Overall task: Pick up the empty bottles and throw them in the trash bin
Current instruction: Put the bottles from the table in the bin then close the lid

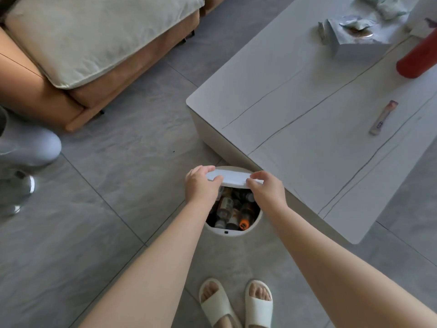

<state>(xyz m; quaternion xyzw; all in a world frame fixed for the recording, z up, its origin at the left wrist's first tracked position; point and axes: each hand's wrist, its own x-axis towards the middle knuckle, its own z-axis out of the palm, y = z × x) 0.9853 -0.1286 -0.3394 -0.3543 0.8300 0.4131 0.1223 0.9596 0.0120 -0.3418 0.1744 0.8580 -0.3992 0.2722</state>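
Empty bottles (233,210), heaped inside the round white trash bin (233,233) on the grey tiled floor (106,197), just beside the near corner of the low white table (307,138). Clear plastic mostly, one with an orange cap toward the near rim. Bin mouth partly covered by its white lid (233,177), tilted up at the far side. Left hand (201,185) gripping the lid's left end, thumb on top, fingers curled round the edge. Right hand (266,188) pinching the lid's right end, fingers curled over it. Both forearms stretched forward and down over the bin.

On the table: a red cylinder (417,60) at the right edge, a slim sachet (384,117) lying flat, a torn-open silver box (354,41) with crumpled wrappers (387,7) beyond it. Upper left, a tan sofa (47,95) with a pale cushion (94,36). At the left edge, another person's knee (30,147) and shoe. Bottom centre, two feet in white slippers (236,304) on the floor.
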